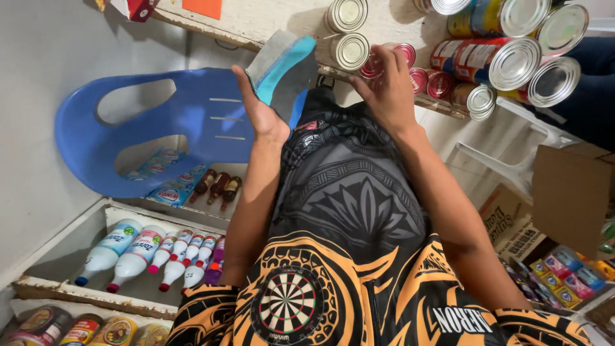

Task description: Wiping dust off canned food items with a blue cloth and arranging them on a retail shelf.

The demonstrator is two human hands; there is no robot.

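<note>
Left hand (264, 118): thumb and palm clamped on a folded grey-and-teal cloth (282, 70), held up in front of the shelf. Right hand (387, 86): fingers spread apart, holding nothing, fingertips resting on a small red-labelled can (400, 54) lying on its side on the white shelf (269, 22).

Risk, as a judgement: the cans are stacked on their sides, lids outward. A push from the right hand on the small can could roll it off the shelf edge, or shift the ones just beside it; the bigger silver-lidded cans (512, 61) to the right lean on one another and look likely to follow. The cloth is pinched near one end only; a loosened thumb would drop it.

Surroundings: a blue plastic chair (128, 115) sits close on the left, between the person and the wall, narrowing the reach on that side. Beyond it, shelves with white bottles (128, 247) capped red and blue, small dark bottles (218, 187) and blue packets. To the right, an open cardboard box (567, 192) with small coloured packets near it.
</note>
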